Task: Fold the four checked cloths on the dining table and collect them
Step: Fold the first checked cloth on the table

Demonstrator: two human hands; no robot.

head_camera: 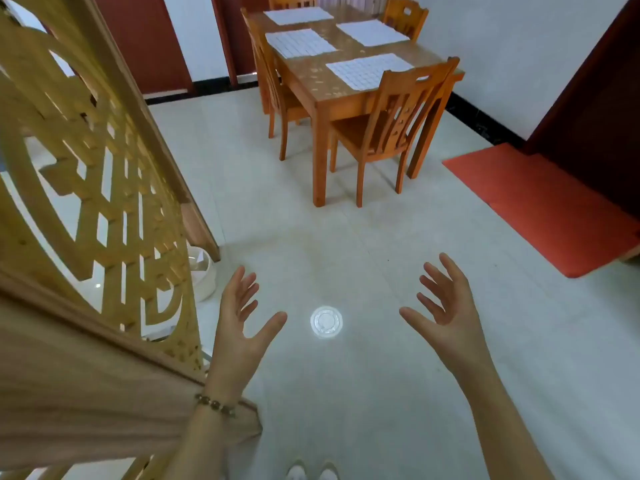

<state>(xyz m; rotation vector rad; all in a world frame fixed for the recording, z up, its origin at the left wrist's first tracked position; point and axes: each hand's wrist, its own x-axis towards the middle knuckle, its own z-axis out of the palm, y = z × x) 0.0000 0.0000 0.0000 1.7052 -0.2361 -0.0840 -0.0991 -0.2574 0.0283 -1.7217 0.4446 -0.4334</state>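
Note:
Several white checked cloths lie flat on the wooden dining table (311,79) far ahead: one at the near right (367,71), one at the near left (299,43), one at the far right (372,32) and one at the far left (298,15). My left hand (239,323) and my right hand (446,310) are held out in front of me over the floor, palms facing each other, fingers spread, holding nothing. Both are well short of the table.
Wooden chairs stand around the table, one (391,129) on the near side. A carved wooden screen (93,202) fills the left. A red mat (540,202) lies at the right by a dark door. Pale tiled floor (311,237) stretches between me and the table.

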